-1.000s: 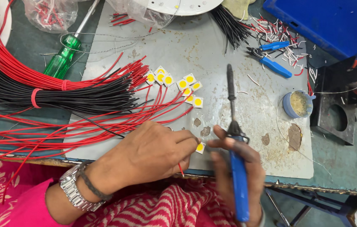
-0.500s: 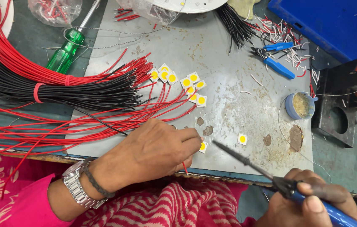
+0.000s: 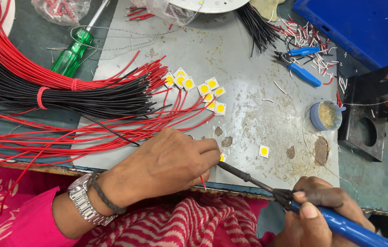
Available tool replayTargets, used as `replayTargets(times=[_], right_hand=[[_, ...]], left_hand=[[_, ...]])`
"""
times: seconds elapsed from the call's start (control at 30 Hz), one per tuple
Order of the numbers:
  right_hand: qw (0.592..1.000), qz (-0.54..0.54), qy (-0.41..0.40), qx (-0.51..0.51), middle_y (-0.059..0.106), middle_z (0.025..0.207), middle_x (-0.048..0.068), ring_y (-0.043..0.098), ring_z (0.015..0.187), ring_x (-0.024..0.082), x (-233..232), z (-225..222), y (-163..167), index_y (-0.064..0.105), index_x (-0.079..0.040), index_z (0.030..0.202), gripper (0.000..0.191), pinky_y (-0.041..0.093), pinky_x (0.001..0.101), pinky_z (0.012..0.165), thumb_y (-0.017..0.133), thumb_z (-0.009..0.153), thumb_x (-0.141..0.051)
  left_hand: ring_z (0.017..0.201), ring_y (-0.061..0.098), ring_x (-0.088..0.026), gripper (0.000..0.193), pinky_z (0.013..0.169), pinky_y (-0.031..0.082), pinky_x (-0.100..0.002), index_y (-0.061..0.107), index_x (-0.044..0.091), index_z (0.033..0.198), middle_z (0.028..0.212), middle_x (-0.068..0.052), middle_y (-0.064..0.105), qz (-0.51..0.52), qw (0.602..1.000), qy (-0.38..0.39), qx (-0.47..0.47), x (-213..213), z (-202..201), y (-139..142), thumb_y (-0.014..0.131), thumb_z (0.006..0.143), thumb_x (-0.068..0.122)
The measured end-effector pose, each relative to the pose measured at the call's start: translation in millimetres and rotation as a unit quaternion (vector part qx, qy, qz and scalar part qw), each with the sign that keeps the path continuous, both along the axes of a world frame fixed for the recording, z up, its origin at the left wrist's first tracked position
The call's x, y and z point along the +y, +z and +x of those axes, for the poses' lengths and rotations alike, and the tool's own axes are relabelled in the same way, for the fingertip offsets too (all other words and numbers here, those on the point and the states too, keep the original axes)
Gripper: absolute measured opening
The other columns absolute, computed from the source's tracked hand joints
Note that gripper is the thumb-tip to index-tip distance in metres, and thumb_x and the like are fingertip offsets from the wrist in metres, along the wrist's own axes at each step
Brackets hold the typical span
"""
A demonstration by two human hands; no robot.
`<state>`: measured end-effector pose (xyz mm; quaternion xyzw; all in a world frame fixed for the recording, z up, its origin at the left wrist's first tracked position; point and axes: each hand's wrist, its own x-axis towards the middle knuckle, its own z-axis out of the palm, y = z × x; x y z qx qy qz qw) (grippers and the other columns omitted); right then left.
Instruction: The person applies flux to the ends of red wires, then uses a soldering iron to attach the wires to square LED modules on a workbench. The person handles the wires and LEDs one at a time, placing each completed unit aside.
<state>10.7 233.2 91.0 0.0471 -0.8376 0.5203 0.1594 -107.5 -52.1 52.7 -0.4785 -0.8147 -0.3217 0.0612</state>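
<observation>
My left hand [image 3: 171, 162] rests at the near edge of the grey work plate [image 3: 249, 68], fingers pinched on a thin red wire [image 3: 202, 182] against a small white LED chip with a yellow centre [image 3: 222, 157]. My right hand [image 3: 315, 215] grips a soldering iron with a blue handle [image 3: 340, 224]; its dark tip [image 3: 223, 166] touches the chip at my left fingertips. Another loose LED chip [image 3: 263, 151] lies just to the right on the plate.
Bundles of red wires [image 3: 20, 64] and black wires [image 3: 66, 98] lie at left, several wired LED chips [image 3: 205, 89] mid-plate. A green screwdriver [image 3: 73, 52], blue cutters [image 3: 301, 71], a flux tin [image 3: 325, 115], a black iron stand [image 3: 370, 119] and a blue box [image 3: 358, 27] surround it.
The soldering iron went from upright over the plate to low at the right, its tip now at the chip under my left fingers. One chip now lies loose on the plate.
</observation>
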Motion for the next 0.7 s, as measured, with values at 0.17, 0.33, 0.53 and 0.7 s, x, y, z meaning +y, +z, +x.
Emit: replayTargets(times=[0.17,0.33,0.53,0.7], right_hand=[[0.999,0.032,0.012,-0.006,0.061,0.073,0.017,0.061,0.063,0.02,-8.3,-3.3,14.1,0.063,0.002,0.09,0.005,0.049,0.0305,0.057,0.063,0.09,-0.003],[0.988,0.104,0.113,0.01,0.061,0.068,0.012,0.061,0.058,0.017,-7.1,-15.6,27.7,0.065,0.002,0.089,0.009,0.05,0.03,0.055,0.066,0.084,-0.005],[0.988,0.093,0.111,0.049,0.066,0.069,0.016,0.061,0.061,0.019,-7.6,-14.8,23.1,0.063,0.003,0.088,0.007,0.051,0.0318,0.056,0.065,0.084,-0.003],[0.997,0.062,0.043,0.006,0.061,0.075,0.017,0.061,0.063,0.021,1.7,-4.0,25.6,0.063,0.005,0.094,0.008,0.052,0.032,0.06,0.063,0.09,-0.002]], left_hand=[[0.062,0.065,-0.031,0.018,0.051,0.048,-0.045,0.06,0.005,0.083,0.081,-0.007,0.062,-0.009,1.0,0.002,0.001,1.0,0.0,-0.8,0.074,0.075,0.014],[0.062,0.065,-0.031,0.022,0.05,0.048,-0.046,0.06,0.005,0.082,0.081,-0.008,0.062,-0.002,1.0,-0.003,-0.004,1.4,-0.8,0.0,0.076,0.075,0.018],[0.064,0.066,-0.032,0.026,0.051,0.049,-0.045,0.06,0.006,0.082,0.082,-0.007,0.063,-0.001,1.0,-0.004,-0.006,3.0,-2.0,1.3,0.079,0.074,0.021],[0.065,0.066,-0.032,0.031,0.051,0.049,-0.046,0.061,0.006,0.085,0.082,-0.007,0.063,-0.007,1.0,0.001,-0.003,3.8,-1.7,1.0,0.081,0.072,0.026]])
